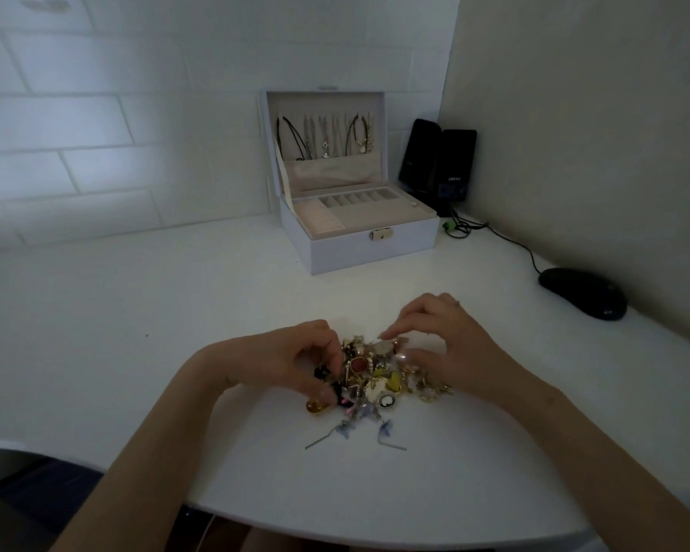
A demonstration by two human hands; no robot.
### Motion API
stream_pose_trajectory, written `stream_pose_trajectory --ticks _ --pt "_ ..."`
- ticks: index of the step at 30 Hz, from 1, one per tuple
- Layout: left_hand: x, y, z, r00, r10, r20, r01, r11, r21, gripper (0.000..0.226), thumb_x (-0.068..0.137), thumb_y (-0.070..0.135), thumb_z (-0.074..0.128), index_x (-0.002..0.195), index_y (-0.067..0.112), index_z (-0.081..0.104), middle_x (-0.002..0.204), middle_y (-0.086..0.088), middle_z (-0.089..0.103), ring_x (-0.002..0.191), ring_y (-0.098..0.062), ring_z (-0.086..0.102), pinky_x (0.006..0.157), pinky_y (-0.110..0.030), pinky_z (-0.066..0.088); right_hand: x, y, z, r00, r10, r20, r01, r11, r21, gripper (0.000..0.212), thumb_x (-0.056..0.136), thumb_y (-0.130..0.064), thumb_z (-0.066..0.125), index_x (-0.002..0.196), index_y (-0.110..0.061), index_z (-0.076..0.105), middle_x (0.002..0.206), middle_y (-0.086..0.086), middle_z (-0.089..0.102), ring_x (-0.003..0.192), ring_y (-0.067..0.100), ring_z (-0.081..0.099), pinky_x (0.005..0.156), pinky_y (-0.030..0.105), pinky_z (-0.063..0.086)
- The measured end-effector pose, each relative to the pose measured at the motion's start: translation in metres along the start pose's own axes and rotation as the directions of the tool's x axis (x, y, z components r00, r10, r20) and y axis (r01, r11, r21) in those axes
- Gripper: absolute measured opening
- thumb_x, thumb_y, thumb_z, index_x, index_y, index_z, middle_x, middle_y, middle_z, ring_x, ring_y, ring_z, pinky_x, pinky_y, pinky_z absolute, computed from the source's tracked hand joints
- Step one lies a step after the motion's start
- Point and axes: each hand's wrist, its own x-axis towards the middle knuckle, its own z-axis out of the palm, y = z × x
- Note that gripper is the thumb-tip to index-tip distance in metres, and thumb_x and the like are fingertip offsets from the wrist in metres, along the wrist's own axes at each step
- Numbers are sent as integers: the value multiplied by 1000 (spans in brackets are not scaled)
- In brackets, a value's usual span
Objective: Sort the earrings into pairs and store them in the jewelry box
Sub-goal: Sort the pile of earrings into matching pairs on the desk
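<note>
Earrings (375,376) lie in one mixed heap on the near middle of the table (156,312): gold, red, yellow, black and pearl pieces tangled together. Two blue flower pieces (344,430) with long thin posts lie just near of the heap, apart from it, with their posts pointing outward to left and right.

Both hands are at the heap. The left hand (291,364) is at its left edge, fingers curled, with thumb and fingertips pinching dark pieces there. The right hand (451,348) arches over the right side, fingers bent and fingertips touching the top of the heap. Whether it grips anything or only touches, I cannot tell.

Far of the heap, well apart from it, the box (375,249) stands open with its gold clasp (381,234) facing near. Its tray shows a row of small compartments along the far side and ridged rolls at the left. What they contain I cannot tell. The lid (291,109) stands upright, and necklaces (325,141) hang inside it above a pouch.

Right of the box, two black speakers (451,165) stand in the far corner. A cable (522,245) runs from there to a black mouse (582,292) at the right edge.
</note>
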Motion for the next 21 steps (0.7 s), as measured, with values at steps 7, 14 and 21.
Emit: stream_pose_trajectory --ticks 7,14,21 --pt "7 2 7 976 4 -219 -14 999 -43 20 79 38 68 77 21 57 71 8 57 61 -5 49 60 -17 41 28 -9 0 985 35 167 -8 987 -163 16 77 -31 72 93 -31 71 91 -18 50 92 4 39 79 18 33" --pt "16 3 21 895 195 -401 -140 977 161 26 74 46 61 83 21 57 82 8 52 77 -5 46 72 -23 41 22 -1 7 998 32 -47 -29 998 50 9 76 -26 74 72 -28 66 81 -13 61 85 9 50 76 24 39" --pt "26 3 40 880 382 -282 -215 851 480 15 76 38 57 88 29 54 98 8 42 92 -10 36 84 -30 35 18 -5 6 988 70 -136 -53 991 126 11 80 -26 71 74 -24 62 73 -13 62 77 3 56 76 15 42"
